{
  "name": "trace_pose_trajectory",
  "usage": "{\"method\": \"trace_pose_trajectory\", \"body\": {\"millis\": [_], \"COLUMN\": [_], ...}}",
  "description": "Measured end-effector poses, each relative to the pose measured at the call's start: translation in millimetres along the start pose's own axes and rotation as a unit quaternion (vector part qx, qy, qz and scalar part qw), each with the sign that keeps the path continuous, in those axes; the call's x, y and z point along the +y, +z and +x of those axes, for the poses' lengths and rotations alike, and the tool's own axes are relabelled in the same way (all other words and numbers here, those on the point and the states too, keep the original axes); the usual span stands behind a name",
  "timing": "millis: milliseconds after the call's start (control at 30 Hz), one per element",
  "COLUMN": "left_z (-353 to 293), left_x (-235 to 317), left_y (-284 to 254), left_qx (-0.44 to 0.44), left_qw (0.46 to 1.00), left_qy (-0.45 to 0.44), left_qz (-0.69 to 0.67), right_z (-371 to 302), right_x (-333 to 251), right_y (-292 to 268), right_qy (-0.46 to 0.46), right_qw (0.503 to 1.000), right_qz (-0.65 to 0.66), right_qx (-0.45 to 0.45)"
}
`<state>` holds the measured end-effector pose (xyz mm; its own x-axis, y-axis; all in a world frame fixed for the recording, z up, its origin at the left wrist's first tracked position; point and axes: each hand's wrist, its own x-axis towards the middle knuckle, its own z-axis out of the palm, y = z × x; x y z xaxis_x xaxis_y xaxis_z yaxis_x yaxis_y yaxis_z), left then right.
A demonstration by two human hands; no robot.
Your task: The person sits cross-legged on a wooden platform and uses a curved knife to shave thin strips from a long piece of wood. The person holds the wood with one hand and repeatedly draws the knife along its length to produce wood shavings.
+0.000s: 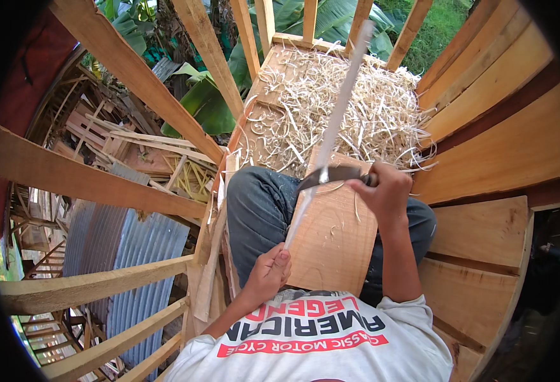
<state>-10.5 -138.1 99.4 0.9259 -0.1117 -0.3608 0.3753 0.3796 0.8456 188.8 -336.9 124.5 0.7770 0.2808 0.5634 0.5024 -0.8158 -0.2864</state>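
Note:
Near my lap, my left hand (271, 272) is closed round the lower end of a long, pale thin strip (338, 121), perhaps of bamboo or cane. The strip slants up and away, its far end rising over the shavings. My right hand (385, 191) grips the dark handle of a knife (340, 174) with a short curved blade. That blade crosses the strip partway along and appears to touch it. Beneath both hands, a flat wooden board (334, 239) rests across my lap.
Pale curled shavings (350, 108) heap on the wooden floor (273, 70) beyond my knees. Wooden slats (197, 51) rail the left and far sides. Planks (503, 127) form a wall at right. Outside at left lie corrugated sheets (146, 254) and scrap wood (146, 146).

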Motion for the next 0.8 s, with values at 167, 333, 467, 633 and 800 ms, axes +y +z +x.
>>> {"method": "trace_pose_trajectory", "body": {"millis": [167, 333, 467, 633, 800], "left_z": [-8, -8, 10, 28, 40], "left_x": [-14, -18, -15, -17, -25], "left_y": [4, -12, -34, -45, -40], "left_qx": [-0.039, -0.007, 0.003, 0.075, 0.155], "left_qw": [0.997, 1.0, 0.997, 0.997, 0.985], "left_qy": [-0.031, -0.015, -0.038, 0.003, 0.014], "left_qz": [0.054, 0.02, -0.068, 0.026, 0.075], "right_z": [47, 55, 7, -3, 22], "right_x": [58, 98, 91, 104, 101], "right_y": [-10, -27, 17, 64, 85], "right_qy": [0.23, 0.282, 0.246, 0.285, 0.249], "right_qw": [0.954, 0.928, 0.941, 0.917, 0.916], "right_qz": [0.174, 0.226, 0.222, 0.201, 0.145], "right_qx": [0.084, 0.09, -0.064, -0.191, -0.28]}}
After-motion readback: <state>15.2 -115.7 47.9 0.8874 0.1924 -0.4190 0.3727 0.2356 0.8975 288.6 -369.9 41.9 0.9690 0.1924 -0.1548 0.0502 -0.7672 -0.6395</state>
